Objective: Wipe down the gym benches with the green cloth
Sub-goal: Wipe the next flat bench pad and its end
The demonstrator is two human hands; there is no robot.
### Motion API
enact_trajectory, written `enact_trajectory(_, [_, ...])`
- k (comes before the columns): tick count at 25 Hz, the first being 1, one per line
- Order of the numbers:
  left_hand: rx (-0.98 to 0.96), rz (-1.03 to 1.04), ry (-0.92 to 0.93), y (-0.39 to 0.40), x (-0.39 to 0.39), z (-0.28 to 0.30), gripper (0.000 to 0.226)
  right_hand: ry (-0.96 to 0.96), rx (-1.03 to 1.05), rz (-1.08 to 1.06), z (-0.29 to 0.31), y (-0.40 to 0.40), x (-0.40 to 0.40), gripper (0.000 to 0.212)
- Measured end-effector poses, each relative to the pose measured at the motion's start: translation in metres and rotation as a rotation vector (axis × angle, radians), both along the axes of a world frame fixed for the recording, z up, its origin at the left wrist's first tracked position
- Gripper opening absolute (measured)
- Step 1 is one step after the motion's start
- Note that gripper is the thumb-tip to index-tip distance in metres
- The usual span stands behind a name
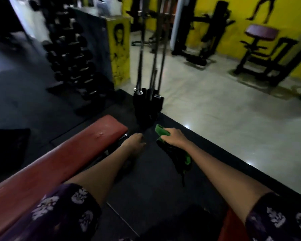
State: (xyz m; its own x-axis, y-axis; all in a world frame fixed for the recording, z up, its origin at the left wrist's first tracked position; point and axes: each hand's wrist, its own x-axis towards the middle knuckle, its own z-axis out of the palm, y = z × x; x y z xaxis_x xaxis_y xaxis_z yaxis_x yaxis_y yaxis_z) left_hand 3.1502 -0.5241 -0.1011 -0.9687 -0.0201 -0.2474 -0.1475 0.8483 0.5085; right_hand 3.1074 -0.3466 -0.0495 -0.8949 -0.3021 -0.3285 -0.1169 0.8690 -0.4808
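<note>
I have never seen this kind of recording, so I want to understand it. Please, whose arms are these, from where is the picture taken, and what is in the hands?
There is no machine here. The picture comes from one wide camera worn on a person's head, looking forward and down, so the two arms reaching out from the bottom are that person's own.

The right hand has its fingers curled round the green cloth, which hangs down below it. The left hand holds nothing; it reaches out beside the far end of the red bench, over the dark floor mat.

Behind stand a rack of dumbbells and a holder of upright bars. Another padded seat stands by the yellow wall. The picture is dark and a little blurred, so small details cannot be told.
</note>
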Motion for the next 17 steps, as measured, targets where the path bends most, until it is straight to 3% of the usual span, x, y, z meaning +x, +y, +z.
enact_trajectory(9, [-0.013,0.57,0.08,-0.166,0.093,0.007,0.042,0.02,0.002,0.563,0.001,-0.206,0.0,0.05])
enact_trajectory(17, [-0.002,1.129,0.044,-0.231,0.22,0.004,0.041,0.075,0.103,1.107,-0.003,-0.357,0.063,0.054])
